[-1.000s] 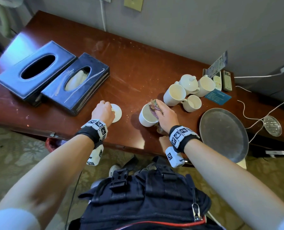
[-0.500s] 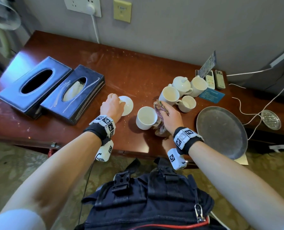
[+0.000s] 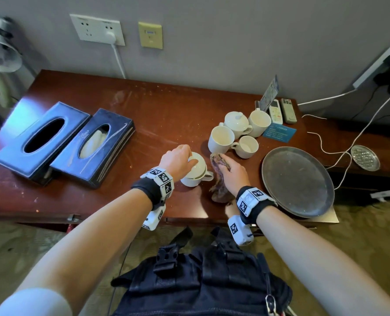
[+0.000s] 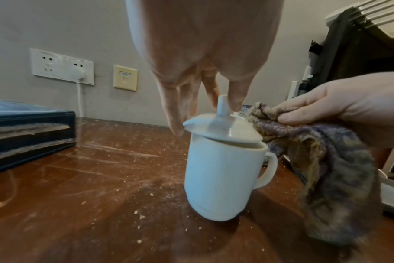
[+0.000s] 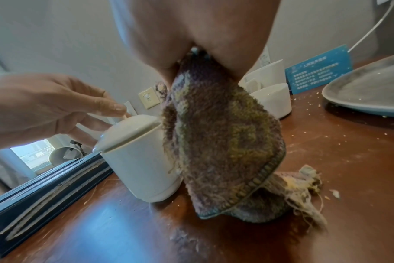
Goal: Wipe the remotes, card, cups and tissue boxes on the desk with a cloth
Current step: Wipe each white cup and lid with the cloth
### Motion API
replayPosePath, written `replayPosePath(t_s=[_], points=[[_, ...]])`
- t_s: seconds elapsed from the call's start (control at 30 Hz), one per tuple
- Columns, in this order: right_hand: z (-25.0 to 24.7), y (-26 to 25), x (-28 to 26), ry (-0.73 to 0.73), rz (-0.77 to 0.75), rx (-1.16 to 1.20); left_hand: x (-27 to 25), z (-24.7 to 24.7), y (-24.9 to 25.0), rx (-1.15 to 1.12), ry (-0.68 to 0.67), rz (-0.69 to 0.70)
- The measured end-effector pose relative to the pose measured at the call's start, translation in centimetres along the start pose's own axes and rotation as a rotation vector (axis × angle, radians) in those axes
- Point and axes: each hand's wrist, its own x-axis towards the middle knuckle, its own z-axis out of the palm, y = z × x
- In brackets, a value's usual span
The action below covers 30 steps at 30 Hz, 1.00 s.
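Observation:
A white handled cup (image 3: 192, 179) (image 4: 220, 178) (image 5: 142, 169) stands near the desk's front edge. Its white lid (image 3: 198, 164) (image 4: 223, 129) (image 5: 128, 131) sits tilted on the rim, and my left hand (image 3: 188, 156) (image 4: 214, 106) pinches the lid's knob. Just right of the cup my right hand (image 3: 229, 171) grips a brownish-purple cloth (image 3: 219, 181) (image 4: 326, 169) (image 5: 220, 142) that hangs down to the desk. Several more white cups (image 3: 221, 139) stand behind. Two remotes (image 3: 276, 114) and a blue card (image 3: 279, 132) lie at the back right. Two dark blue tissue boxes (image 3: 39, 137) lie on the left.
A round grey tray (image 3: 297, 181) lies right of my right hand, overhanging the front edge. A small metal dish (image 3: 364, 157) and white cables lie beyond it. A printed card (image 3: 269, 92) leans on the wall. Crumbs and dust streak the brown desk (image 3: 166, 115).
My left hand lifted the lid from the desk and carried it right onto the cup. My right hand drew the cloth out of the cup to its right side.

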Motion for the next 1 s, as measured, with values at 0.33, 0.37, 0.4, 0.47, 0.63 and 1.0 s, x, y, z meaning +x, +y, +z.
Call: replayPosePath(t_s=[0.33,0.37,0.4,0.47,0.63,1.0], points=[[0.5,0.2,-0.9,-0.019,0.030,-0.002,-0.3,0.4,0.7,0.080,-0.049,-0.002],[0.5,0.1,-1.0,-0.017,0.024,0.001,-0.3,0.4,0.7,0.078,-0.077,0.003],[0.4,0.0,-1.0,-0.016,0.018,0.000,-0.4,0.5,0.6,0.074,-0.110,0.015],[0.4,-0.3,-1.1,-0.017,0.014,-0.003,-0.5,0.9,0.4,0.058,-0.175,0.044],[0.0,-0.6,-1.3,-0.018,0.018,-0.030,-0.4,1.7,0.1,0.019,-0.192,0.047],[-1.3,-0.3,-2.2,0.000,0.053,-0.082,0.6,2.9,1.0,0.056,-0.073,-0.017]])
